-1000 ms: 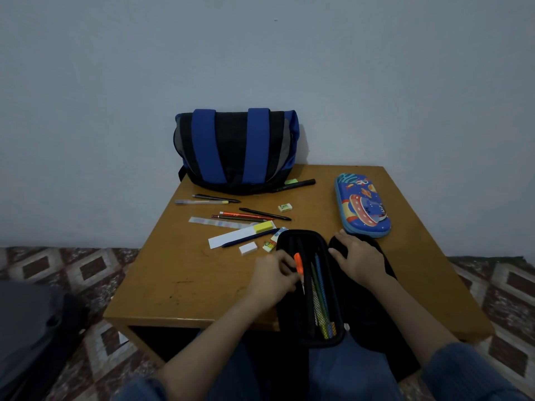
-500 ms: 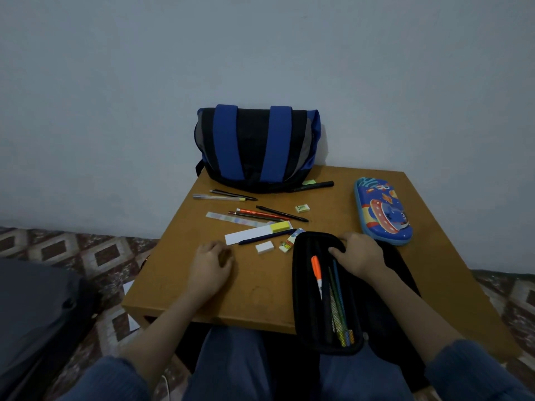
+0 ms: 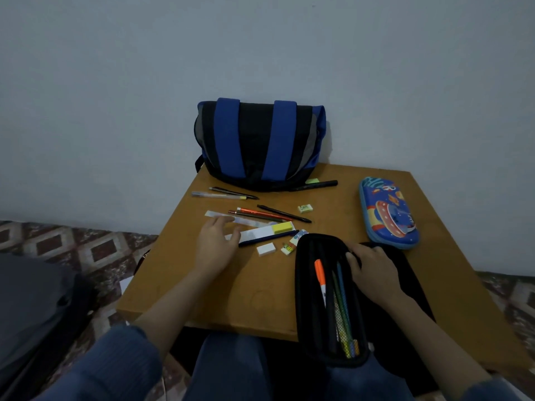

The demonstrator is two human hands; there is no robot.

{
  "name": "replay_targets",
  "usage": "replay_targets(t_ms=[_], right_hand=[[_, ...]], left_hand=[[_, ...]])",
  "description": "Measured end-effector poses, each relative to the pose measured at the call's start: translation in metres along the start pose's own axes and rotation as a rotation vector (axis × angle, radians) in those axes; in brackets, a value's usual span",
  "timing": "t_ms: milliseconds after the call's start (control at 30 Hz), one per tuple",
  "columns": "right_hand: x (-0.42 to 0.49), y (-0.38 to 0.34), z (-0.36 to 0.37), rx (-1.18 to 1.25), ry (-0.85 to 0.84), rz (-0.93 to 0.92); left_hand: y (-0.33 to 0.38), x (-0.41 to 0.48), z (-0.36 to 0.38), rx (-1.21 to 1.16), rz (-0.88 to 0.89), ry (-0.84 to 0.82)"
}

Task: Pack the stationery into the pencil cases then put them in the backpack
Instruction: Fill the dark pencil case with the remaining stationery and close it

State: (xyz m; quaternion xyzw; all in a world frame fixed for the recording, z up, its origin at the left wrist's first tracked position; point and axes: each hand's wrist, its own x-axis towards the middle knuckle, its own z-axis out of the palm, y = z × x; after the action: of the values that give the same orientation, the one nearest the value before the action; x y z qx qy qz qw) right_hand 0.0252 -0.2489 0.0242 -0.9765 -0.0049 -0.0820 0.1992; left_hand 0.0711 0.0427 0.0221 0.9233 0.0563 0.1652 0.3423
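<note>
Left hand (image 3: 215,243), fingers spread and empty, is the nearer one, right at the left end of the ruler (image 3: 249,222) lying crosswise mid table (image 3: 231,299), right hand (image 3: 372,269) gripping the black case (image 3: 301,302) at the front edge; count: two cases, blue case (image 3: 388,212) by the right edge, one backpack (image 3: 260,140) at the back.

The backpack (image 3: 260,143) is black with two broad blue stripes and grey side panels; the desk (image 3: 231,296) is orange-brown and the floor (image 3: 72,244) shows a brown-and-white diamond pattern. The blue case (image 3: 388,215) carries a cartoon print in red and orange, the black case (image 3: 302,285) is plain, with an orange-capped marker (image 3: 319,270) and a green pencil (image 3: 341,305) inside. A yellow block (image 3: 282,227), white eraser (image 3: 266,249) and red pen (image 3: 260,213) lie loose.
</note>
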Motion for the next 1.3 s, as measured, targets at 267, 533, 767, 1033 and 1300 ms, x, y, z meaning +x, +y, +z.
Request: replay_targets(t_ms=[267,533,767,1033,1300], right_hand=[[0.000,0.006,0.004,-0.015,0.015,0.044],[-0.001,0.006,0.008,-0.045,0.000,0.055],[-0.002,0.006,0.011,-0.023,0.008,0.059],[-0.001,0.005,0.011,-0.024,0.010,0.061],[-0.002,0.006,0.013,-0.008,0.011,0.054]], left_hand=[[0.019,0.037,0.028,0.204,0.176,-0.119],[0.021,0.053,0.039,0.371,0.221,-0.251],[0.028,0.060,0.042,0.605,0.293,-0.305],[0.028,0.063,0.039,0.668,0.317,-0.341],[0.028,0.058,0.033,0.705,0.321,-0.327]])
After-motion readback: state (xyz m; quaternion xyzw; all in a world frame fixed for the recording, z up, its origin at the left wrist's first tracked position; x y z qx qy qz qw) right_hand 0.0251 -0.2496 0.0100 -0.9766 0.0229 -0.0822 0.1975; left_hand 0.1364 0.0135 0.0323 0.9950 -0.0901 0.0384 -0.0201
